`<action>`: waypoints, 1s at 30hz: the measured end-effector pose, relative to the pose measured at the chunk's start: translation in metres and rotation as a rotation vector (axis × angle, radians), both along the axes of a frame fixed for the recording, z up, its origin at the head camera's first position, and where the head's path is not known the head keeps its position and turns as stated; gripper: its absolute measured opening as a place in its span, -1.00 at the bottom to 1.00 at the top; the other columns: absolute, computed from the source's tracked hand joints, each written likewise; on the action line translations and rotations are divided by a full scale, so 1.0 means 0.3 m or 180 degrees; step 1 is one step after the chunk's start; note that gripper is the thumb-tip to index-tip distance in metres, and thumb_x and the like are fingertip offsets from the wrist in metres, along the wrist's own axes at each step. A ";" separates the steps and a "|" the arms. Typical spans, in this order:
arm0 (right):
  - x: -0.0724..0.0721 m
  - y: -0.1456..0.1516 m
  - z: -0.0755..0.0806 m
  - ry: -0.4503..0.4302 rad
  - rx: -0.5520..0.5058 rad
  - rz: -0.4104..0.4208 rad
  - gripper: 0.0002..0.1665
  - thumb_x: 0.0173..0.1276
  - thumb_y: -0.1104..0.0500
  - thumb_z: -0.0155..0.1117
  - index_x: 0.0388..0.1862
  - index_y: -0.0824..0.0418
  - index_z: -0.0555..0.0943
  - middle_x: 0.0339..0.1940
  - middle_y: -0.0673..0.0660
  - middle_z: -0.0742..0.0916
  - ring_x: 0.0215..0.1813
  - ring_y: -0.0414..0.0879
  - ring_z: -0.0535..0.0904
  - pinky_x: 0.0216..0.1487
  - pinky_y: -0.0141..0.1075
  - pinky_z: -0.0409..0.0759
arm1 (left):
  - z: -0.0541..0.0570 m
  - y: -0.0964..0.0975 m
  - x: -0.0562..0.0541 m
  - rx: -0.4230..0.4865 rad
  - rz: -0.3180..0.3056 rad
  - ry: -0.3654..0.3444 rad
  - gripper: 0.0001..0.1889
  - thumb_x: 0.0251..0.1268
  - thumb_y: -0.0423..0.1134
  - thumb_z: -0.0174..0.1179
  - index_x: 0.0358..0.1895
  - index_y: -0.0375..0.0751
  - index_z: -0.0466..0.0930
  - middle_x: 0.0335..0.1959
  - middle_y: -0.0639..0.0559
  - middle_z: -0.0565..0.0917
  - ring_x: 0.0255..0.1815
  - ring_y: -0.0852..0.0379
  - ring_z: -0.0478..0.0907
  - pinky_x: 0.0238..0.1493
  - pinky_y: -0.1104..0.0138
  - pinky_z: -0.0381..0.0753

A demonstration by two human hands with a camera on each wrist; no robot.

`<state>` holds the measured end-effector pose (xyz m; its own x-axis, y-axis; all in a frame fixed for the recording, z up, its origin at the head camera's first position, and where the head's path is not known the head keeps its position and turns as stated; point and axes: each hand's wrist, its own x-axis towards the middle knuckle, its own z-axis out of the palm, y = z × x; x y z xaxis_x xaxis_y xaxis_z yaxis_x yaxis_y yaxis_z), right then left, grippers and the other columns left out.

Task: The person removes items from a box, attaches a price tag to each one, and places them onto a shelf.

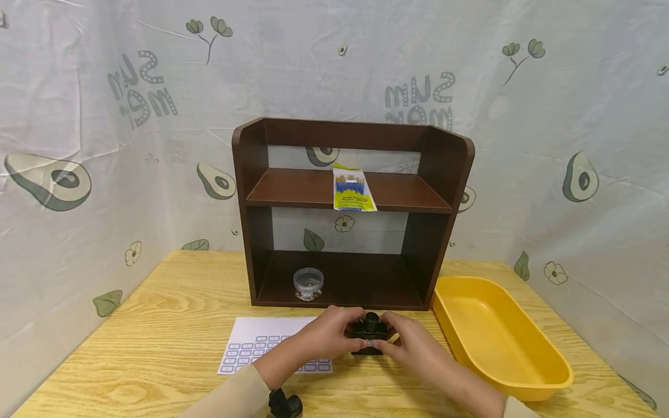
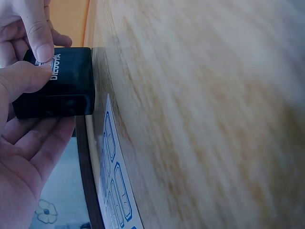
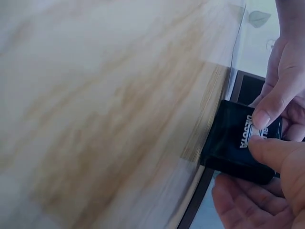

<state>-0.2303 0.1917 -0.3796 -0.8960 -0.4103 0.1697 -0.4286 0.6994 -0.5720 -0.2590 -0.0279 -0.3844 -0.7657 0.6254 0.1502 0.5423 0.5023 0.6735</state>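
A glossy black square bottle (image 1: 371, 332) with a round black cap stands on the table in front of the shelf. Pale lettering runs across its front, clearer on the bottle (image 3: 228, 136) in the right wrist view. My left hand (image 1: 330, 334) grips one side, and my right hand (image 1: 413, 342) holds the other, fingers around the sides and back. Both thumbs press a small label (image 3: 256, 130) onto the front, nearly tip to tip. Beside my left forearm lies the white sheet of blue-edged labels (image 1: 245, 334), partly covered by that arm.
A dark brown two-level shelf (image 1: 340, 299) stands behind. It holds a clear round container (image 1: 308, 283) below and a yellow-white packet (image 1: 355, 188) above. At right is a yellow tray (image 1: 543, 377). A black object with a rounded knob (image 1: 286, 404) sits by the left sleeve.
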 end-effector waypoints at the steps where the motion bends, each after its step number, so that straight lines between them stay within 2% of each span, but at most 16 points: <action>1: -0.003 0.002 0.000 0.0003 0.0003 0.0035 -0.68 0.38 0.07 0.49 0.00 0.19 0.67 -0.07 0.10 0.82 -0.14 -0.08 0.77 -0.23 -0.40 0.72 | 0.001 0.000 0.000 0.0002 -0.0001 0.0001 -0.69 0.34 -0.25 0.44 0.10 -0.13 0.65 -0.03 0.04 0.79 -0.32 0.44 0.58 -0.24 0.53 0.58; 8: -0.013 0.017 0.008 -0.0013 0.0029 0.0260 -0.67 0.42 0.07 0.46 0.01 0.25 0.68 -0.09 0.11 0.82 -0.19 -0.14 0.76 -0.17 -0.33 0.77 | 0.002 0.000 -0.003 -0.0008 0.0002 -0.0017 -0.69 0.35 -0.24 0.43 0.11 -0.12 0.65 -0.01 0.04 0.79 -0.26 0.44 0.61 -0.20 0.54 0.58; 18: -0.034 0.023 0.006 -0.0031 0.0032 0.0263 -0.67 0.38 0.05 0.50 -0.04 0.22 0.67 -0.15 0.07 0.82 -0.19 -0.14 0.76 -0.17 -0.33 0.77 | -0.001 -0.001 -0.009 -0.0007 0.0022 -0.0082 -0.65 0.36 -0.22 0.43 0.17 -0.13 0.66 0.06 0.02 0.79 -0.07 0.35 0.71 -0.11 0.53 0.64; 22: -0.036 0.029 0.015 -0.0108 -0.0040 0.0326 -0.62 0.37 0.04 0.51 0.01 0.24 0.65 -0.12 0.09 0.81 -0.16 -0.14 0.74 -0.16 -0.34 0.76 | 0.000 -0.001 -0.010 -0.0013 0.0015 -0.0083 -0.66 0.35 -0.22 0.44 0.15 -0.12 0.66 0.05 0.03 0.78 -0.06 0.34 0.72 -0.11 0.52 0.63; 27: -0.039 0.041 0.039 0.0027 -0.0096 0.0426 -0.62 0.39 0.05 0.49 0.06 0.23 0.66 -0.06 0.11 0.82 -0.10 -0.10 0.76 -0.08 -0.25 0.80 | 0.001 0.000 -0.010 -0.0031 0.0033 -0.0079 -0.65 0.34 -0.21 0.45 0.15 -0.12 0.66 0.05 0.04 0.78 -0.06 0.33 0.72 -0.10 0.52 0.63; 30: -0.040 0.048 0.051 0.0108 -0.0057 0.0500 -0.66 0.42 0.06 0.45 0.05 0.23 0.70 -0.04 0.11 0.82 -0.09 -0.09 0.78 -0.07 -0.27 0.80 | 0.001 0.001 -0.010 -0.0027 0.0046 -0.0075 -0.65 0.33 -0.21 0.45 0.14 -0.12 0.67 0.05 0.03 0.78 -0.06 0.33 0.72 -0.09 0.51 0.64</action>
